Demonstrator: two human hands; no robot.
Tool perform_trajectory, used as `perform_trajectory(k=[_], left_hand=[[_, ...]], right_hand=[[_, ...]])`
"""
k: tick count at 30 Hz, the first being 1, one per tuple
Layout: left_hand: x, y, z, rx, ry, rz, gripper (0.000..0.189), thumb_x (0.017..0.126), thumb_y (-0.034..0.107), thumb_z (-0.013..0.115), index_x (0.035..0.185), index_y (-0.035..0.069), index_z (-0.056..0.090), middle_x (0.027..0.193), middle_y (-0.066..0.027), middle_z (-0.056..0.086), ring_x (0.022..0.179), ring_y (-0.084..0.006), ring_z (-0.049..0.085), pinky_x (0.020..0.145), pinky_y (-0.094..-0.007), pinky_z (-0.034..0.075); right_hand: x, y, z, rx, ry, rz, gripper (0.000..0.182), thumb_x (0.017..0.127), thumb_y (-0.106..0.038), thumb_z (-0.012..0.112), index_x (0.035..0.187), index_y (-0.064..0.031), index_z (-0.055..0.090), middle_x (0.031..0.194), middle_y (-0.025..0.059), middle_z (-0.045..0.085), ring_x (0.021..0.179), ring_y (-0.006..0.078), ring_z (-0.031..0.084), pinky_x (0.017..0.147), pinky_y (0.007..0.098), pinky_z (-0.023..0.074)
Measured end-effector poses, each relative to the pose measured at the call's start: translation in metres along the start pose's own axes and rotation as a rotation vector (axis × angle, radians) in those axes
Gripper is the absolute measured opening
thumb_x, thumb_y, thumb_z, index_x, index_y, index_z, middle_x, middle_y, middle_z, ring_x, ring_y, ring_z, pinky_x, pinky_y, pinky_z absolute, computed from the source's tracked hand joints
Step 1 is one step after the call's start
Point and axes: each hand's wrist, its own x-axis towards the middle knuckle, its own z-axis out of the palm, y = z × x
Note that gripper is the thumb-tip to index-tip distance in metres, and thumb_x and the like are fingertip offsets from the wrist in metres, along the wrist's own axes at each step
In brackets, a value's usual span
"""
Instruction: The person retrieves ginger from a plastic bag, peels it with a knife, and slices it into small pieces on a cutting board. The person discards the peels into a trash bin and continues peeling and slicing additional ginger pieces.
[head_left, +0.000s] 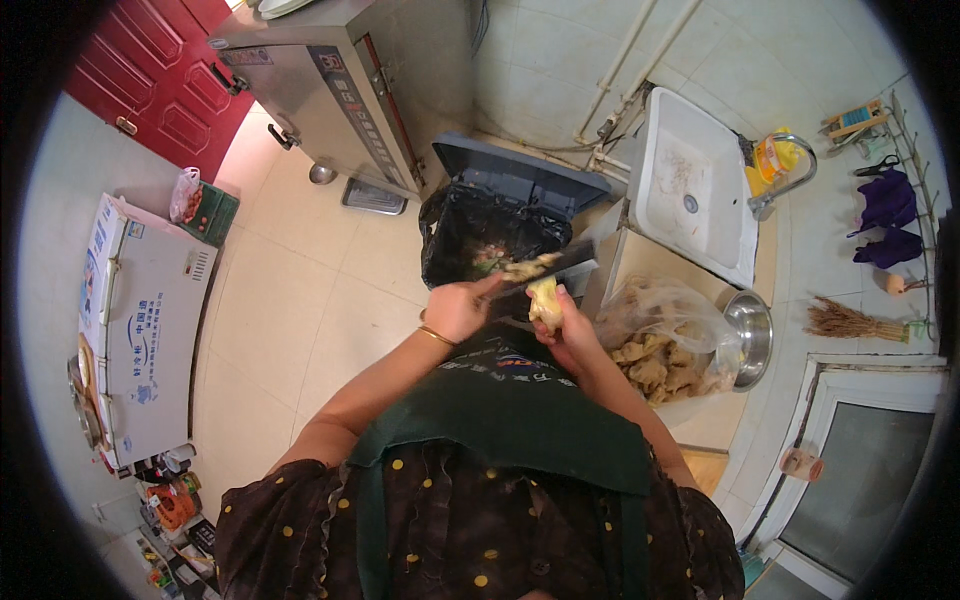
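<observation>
My left hand (459, 309), with a gold bangle at the wrist, grips a broad-bladed knife (576, 258) whose handle is mostly hidden by the fingers. Motion blurs the blade, and tan peel (529, 268) clings along it. In my right hand (574, 330) is a pale yellow, peeled piece of what looks like ginger root (546, 304), just below the blade. Both hands are at the near edge of a waste bin lined with a black bag (450, 232), which holds food scraps. Right of my right hand lies a clear plastic bag (637, 300) of brown, knobbly ginger (660, 367).
A white sink (652, 172) with a curved tap (806, 154) stands at upper right, near a steel bowl (759, 330). The bin's grey lid (517, 169) leans open behind. A steel cabinet (315, 97) is at upper left, and a chest freezer (154, 337) is at far left.
</observation>
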Motion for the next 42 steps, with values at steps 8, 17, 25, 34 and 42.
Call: perform_trajectory(k=[8,17,25,34,42], left_hand=[[0.000,0.038,-0.018,-0.062,0.070,0.218,0.047,0.077,0.013,0.068,0.123,0.021,0.068,0.070,-0.0107,0.064,0.063,-0.0300,0.064,0.058,-0.0407,0.052],[0.004,0.030,-0.015,-0.087,0.018,0.088,0.045,0.079,0.015,0.068,0.124,0.022,0.067,0.082,-0.0122,0.069,0.069,-0.0311,0.066,0.063,-0.0397,0.053],[0.002,0.041,-0.012,-0.223,0.124,0.035,0.028,0.089,0.024,0.066,0.116,0.021,0.071,0.077,-0.0136,0.068,0.066,-0.0315,0.066,0.057,-0.0392,0.052],[0.000,0.052,-0.023,-0.168,0.136,0.261,0.036,0.086,0.020,0.067,0.121,0.022,0.069,0.071,-0.0087,0.067,0.061,-0.0271,0.065,0.054,-0.0380,0.051],[0.001,0.042,-0.008,-0.104,0.075,0.099,0.030,0.088,0.023,0.065,0.117,0.025,0.071,0.076,-0.0125,0.069,0.066,-0.0320,0.066,0.058,-0.0419,0.053]], right_hand=[[0.013,0.005,-0.014,-0.147,0.365,-0.046,0.033,0.103,-0.034,0.044,0.122,-0.0072,0.051,0.085,0.0048,0.059,0.066,0.0150,0.054,0.052,0.0275,0.0401],[0.011,0.002,-0.029,-0.279,0.139,-0.058,0.040,0.102,-0.042,0.048,0.121,-0.0078,0.053,0.101,0.0068,0.063,0.068,0.0107,0.053,0.051,0.0231,0.0380],[0.021,0.001,-0.028,0.165,0.100,0.010,0.040,0.104,-0.047,0.040,0.112,-0.0100,0.051,0.090,0.0013,0.057,0.058,0.0066,0.041,0.045,0.0200,0.0315],[0.025,-0.002,-0.005,0.092,0.160,-0.102,0.018,0.103,-0.032,0.046,0.102,-0.0144,0.052,0.077,-0.0033,0.053,0.051,0.0056,0.039,0.040,0.0203,0.0265],[0.029,0.014,-0.030,0.186,-0.009,0.023,0.038,0.103,-0.048,0.043,0.099,-0.0110,0.051,0.064,-0.0033,0.044,0.047,0.0052,0.035,0.040,0.0193,0.0252]])
